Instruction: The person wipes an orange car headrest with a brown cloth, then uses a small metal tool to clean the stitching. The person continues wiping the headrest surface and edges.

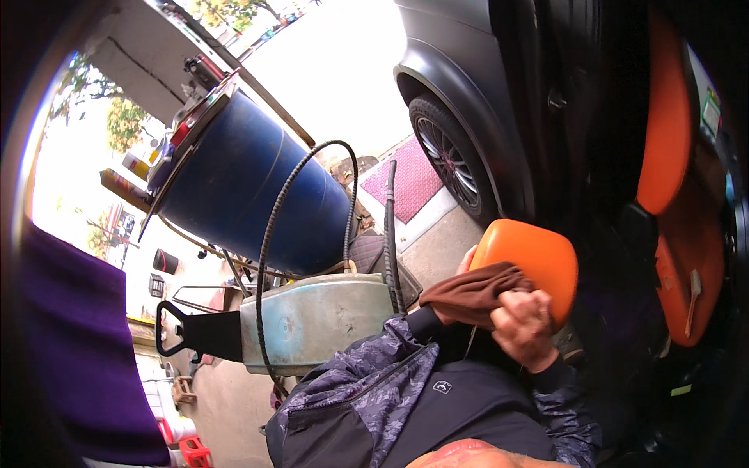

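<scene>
An orange padded headrest is held up in front of my chest, beside the dark car. Over its near side lies a brown cloth. My right hand is closed on the cloth's edge at the headrest's lower side. The brown cloth covers most of my left hand; only some fingers show at the headrest's upper left edge, against its side. The underside of the headrest is hidden.
A grey-green machine with a black handle and looped hose stands at left. Behind it are a blue plastic barrel and loaded board. The car's wheel is ahead; an orange seat with a brush is at right. A purple cloth hangs far left.
</scene>
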### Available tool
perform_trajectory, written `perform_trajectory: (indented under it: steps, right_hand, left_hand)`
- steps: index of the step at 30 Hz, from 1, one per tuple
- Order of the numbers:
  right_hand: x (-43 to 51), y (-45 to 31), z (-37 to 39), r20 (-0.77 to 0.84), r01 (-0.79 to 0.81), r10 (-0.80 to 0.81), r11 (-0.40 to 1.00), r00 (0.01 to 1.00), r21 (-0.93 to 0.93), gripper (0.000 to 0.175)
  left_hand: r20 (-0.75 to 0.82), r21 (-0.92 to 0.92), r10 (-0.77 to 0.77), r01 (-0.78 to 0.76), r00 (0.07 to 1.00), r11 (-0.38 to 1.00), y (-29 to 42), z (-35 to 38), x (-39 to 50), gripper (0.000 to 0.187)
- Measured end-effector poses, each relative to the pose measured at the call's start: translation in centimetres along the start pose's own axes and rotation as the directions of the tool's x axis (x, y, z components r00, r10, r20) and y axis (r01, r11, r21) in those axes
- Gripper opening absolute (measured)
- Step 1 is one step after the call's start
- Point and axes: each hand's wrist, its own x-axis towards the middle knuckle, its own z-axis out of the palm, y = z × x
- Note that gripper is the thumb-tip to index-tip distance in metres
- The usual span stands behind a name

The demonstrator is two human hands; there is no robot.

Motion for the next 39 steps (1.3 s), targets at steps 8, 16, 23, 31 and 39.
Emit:
perform_trajectory:
  steps: [8,16,23,31,39]
  right_hand:
    - [-0.3,9.4,-3.0,0.018,-0.468,0.477,0.868,0.879,-0.168,0.059]
    - [5.8,3.0,2.3,0.097,-0.099,0.103,0.994,0.99,-0.047,0.046]
    - [2.5,6.5,-0.8,0.008,-0.138,0.143,0.969,0.99,-0.205,0.048]
    - [7.7,5.6,1.0,0.07,-0.237,0.242,0.969,0.968,-0.069,0.037]
    - [8.9,5.1,1.8,0.084,-0.162,0.153,0.981,0.985,0.106,0.036]
  left_hand:
    - [-0.216,0.377,0.08,0.008,0.973,0.926,-1.4,0.3,-1.2,0.137]
    - [-0.11,0.531,0.204,-0.116,0.973,0.839,1.5,0.5,-0.6,0.112]
    - [-0.194,0.334,0.034,0.033,0.98,0.942,-0.1,0.5,-1.3,0.134]
    - [-0.2,0.198,0.087,-0.046,0.976,0.979,-1.1,-0.1,-1.7,0.129]
    - [-0.228,0.457,0.052,0.059,0.972,0.888,-1.2,-0.2,-1.6,0.116]
